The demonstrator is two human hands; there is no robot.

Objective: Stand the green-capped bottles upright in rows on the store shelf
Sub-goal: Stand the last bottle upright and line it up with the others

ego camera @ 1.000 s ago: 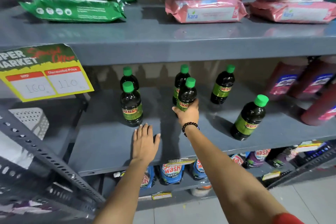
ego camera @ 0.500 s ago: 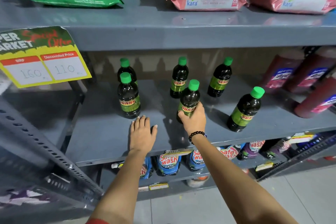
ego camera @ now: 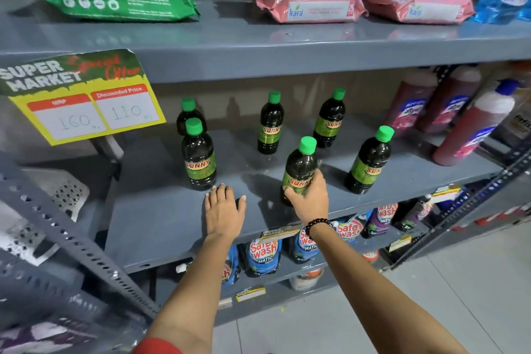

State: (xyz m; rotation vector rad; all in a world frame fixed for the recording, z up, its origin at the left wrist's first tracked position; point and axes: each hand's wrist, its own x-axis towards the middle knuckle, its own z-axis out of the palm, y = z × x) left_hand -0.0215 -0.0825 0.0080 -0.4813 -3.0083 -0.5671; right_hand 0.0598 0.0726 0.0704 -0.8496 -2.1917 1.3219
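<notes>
right hand (ego camera: 309,200) grips bottle (ego camera: 300,169), drawn nearer shelf (ego camera: 161,218) edge | left hand (ego camera: 224,210) still flat, seemingly resting

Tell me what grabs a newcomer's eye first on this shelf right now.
Six green-capped bottles stand on the middle shelf, and the right hand grips the front-centre bottle. The left hand lies flat on the shelf beside it. A yellow price sign hangs upper left.

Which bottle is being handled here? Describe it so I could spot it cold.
On the middle grey shelf stand six green-capped bottles. It is the front-centre bottle, nearest the shelf edge. Only this one has a hand on it: the right hand, wearing a beaded bracelet.
</notes>
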